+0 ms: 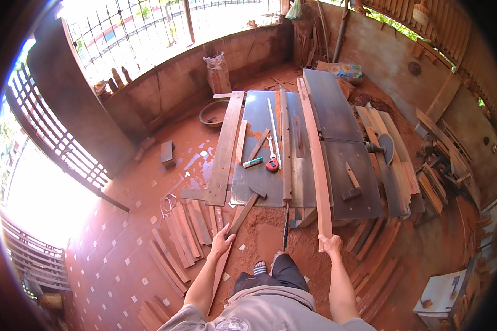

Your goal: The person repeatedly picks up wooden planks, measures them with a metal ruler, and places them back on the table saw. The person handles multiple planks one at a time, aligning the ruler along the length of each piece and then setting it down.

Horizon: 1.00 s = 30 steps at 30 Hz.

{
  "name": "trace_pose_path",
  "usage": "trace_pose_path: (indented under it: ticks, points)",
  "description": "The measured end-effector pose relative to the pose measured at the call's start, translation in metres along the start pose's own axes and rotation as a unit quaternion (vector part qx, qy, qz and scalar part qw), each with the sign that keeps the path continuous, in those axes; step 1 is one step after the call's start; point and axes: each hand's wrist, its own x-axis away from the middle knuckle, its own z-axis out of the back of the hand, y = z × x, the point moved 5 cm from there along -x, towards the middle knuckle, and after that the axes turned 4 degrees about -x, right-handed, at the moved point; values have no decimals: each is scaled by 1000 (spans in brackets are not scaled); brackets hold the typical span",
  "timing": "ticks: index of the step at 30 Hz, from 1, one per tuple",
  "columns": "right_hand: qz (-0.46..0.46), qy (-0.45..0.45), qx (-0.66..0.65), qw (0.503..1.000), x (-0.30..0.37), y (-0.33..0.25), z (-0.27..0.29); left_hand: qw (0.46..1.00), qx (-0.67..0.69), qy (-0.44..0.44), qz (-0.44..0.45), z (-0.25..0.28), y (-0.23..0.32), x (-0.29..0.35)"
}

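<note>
My left hand (222, 241) is closed around the wooden handle of a hammer (243, 213), whose dark head rests at the near edge of the metal-topped saw table (251, 185). On the right, my right hand (330, 244) grips the near end of a long reddish wooden plank (315, 149). That plank lies lengthwise over the table, its near end jutting past the edge. Between my hands a red tape measure (271, 165), a wrench (270, 144), a long steel ruler (274, 124) and a small teal-and-white object (253, 162) lie on the tabletop.
A wooden-handled tool with a dark block head (352, 190) sits on the table's right side. Beyond it is a round saw blade (389, 149). Loose wood strips (176, 237) cover the floor on both sides. A round basin (212, 113) and wooden block (167, 154) stand left.
</note>
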Motion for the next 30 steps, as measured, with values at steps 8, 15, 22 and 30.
trace_pose_path:
  ticks: [8, 15, 22, 30]
  points:
    - [20, 18, 48, 998, -5, -1, -14, 999, -4, -31, -24, -7, 12, -40]
    - [60, 14, -24, 998, -39, 49, -19, 999, -6, -33, 0, -9, 28, -51]
    - [53, -7, -75, 996, -13, 27, -20, 999, 1, -28, 37, -13, 28, -61]
    - [0, -45, -116, 992, -11, 30, -22, 999, 5, -42, 6, -50, 46, -111]
